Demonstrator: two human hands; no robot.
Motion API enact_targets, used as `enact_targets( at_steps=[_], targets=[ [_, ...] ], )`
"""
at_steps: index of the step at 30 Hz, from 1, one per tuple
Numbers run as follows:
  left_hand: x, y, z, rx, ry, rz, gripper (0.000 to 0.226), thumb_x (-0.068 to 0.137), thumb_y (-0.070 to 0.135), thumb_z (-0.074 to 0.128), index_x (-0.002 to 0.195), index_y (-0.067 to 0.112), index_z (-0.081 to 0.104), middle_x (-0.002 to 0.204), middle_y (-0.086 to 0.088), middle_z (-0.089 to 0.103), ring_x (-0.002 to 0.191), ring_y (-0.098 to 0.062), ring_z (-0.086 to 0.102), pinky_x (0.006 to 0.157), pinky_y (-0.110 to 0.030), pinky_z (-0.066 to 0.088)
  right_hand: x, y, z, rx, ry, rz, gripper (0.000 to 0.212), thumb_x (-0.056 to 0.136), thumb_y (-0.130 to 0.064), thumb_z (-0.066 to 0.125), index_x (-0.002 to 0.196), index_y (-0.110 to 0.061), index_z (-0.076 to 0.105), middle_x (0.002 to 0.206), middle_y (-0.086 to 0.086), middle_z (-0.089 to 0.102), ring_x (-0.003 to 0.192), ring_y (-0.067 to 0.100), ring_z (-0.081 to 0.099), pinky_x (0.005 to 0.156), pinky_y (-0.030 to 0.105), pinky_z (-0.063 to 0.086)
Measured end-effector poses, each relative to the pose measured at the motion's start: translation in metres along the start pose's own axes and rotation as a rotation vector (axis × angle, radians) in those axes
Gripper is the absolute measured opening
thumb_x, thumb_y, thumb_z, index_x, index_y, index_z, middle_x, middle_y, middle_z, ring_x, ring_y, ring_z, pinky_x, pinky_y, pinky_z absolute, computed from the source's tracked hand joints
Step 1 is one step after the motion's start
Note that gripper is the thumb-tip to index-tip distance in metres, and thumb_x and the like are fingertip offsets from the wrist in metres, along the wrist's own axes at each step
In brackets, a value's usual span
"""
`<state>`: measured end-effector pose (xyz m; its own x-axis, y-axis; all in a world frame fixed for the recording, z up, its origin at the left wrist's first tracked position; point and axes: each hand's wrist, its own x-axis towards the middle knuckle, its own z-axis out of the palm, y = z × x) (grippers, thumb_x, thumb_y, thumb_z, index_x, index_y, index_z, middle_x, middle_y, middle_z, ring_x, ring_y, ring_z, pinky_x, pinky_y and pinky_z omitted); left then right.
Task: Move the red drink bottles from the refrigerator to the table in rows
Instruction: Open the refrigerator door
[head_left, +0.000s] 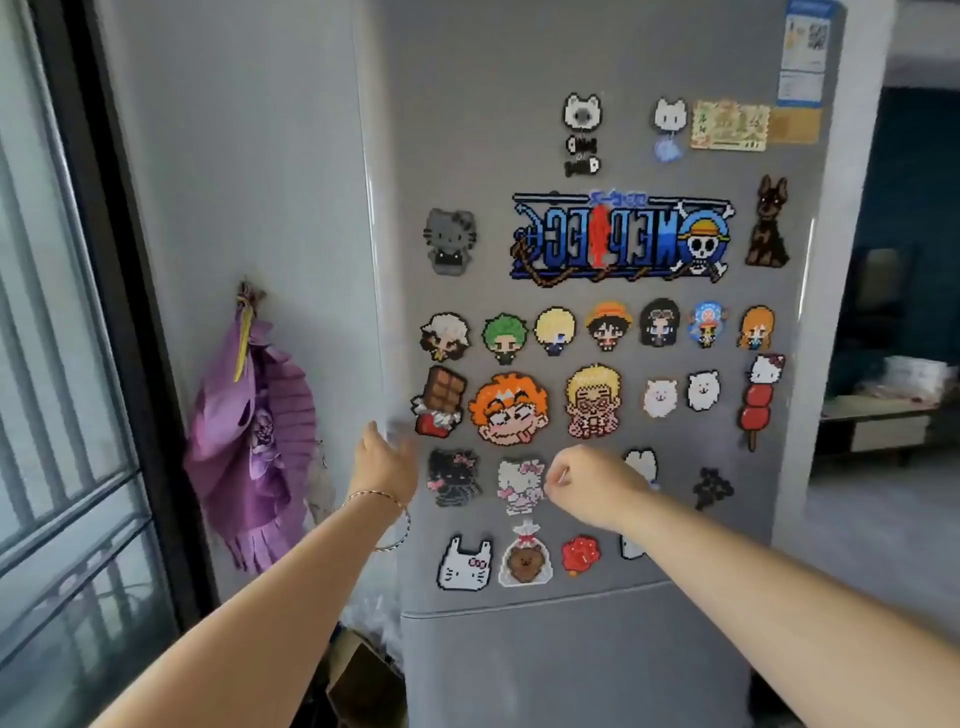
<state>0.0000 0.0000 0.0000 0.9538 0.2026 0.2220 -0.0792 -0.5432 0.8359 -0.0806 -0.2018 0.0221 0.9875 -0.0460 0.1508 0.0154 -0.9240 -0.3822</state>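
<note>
A grey refrigerator (597, 62) fills the middle of the head view, its upper door closed and covered with bead-art magnets. My left hand (384, 462) reaches to the door's left edge, fingers apart and partly blurred, wearing a thin bracelet. My right hand (587, 488) hovers in front of the door's lower magnets with its fingers loosely curled and nothing in it. The lower door (571, 665) is closed too. No red drink bottles and no table top with bottles are in view.
A purple folded bag (254, 452) hangs on the white wall left of the refrigerator. A dark-framed window (78, 364) is at far left. A cardboard box (358, 680) sits on the floor by the fridge. A low bench (878, 421) stands in the room at right.
</note>
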Motion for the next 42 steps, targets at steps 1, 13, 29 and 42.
enact_targets(
  at_steps=[1,13,29,42],
  targets=[
    [0.011,-0.002,0.002,-0.027,-0.031,0.013,0.036,0.098,0.020,0.039,0.128,0.001,0.037,0.135,-0.025,0.043,0.103,-0.032,0.053,0.084,-0.037,0.043,0.004,-0.001,0.002,-0.001,0.000,0.016,0.019,0.093,-0.025,0.052,0.105,-0.016,0.065,0.115,0.001,0.066,0.106,0.021,0.060,0.083,0.028,0.046],
    [0.036,-0.016,0.008,0.123,-0.107,0.031,0.041,0.098,0.025,0.043,0.122,-0.007,0.041,0.123,-0.025,0.052,0.111,-0.038,0.052,0.087,-0.039,0.039,-0.025,0.005,-0.016,-0.112,0.069,0.051,0.025,0.091,-0.014,0.046,0.102,-0.007,0.067,0.109,0.010,0.069,0.099,0.030,0.063,0.082,0.038,0.053],
    [-0.238,0.038,0.010,0.221,0.126,0.236,0.031,0.090,0.031,0.055,0.090,0.005,0.038,0.099,-0.013,0.043,0.077,-0.024,0.046,0.071,-0.039,0.044,-0.192,0.107,-0.072,-0.106,0.177,-0.180,0.018,0.094,-0.020,0.047,0.100,-0.018,0.064,0.105,-0.002,0.067,0.097,0.021,0.060,0.076,0.032,0.051],
    [-0.438,0.160,0.114,0.206,-0.101,0.498,0.032,0.081,0.043,0.065,0.086,0.021,0.043,0.106,0.000,0.034,0.100,-0.024,0.045,0.093,-0.034,0.045,-0.329,0.161,-0.172,-0.145,0.426,-0.276,0.070,0.095,-0.044,0.045,0.148,-0.009,0.016,0.146,0.010,0.030,0.130,0.024,0.038,0.104,0.034,0.038]
  ],
)
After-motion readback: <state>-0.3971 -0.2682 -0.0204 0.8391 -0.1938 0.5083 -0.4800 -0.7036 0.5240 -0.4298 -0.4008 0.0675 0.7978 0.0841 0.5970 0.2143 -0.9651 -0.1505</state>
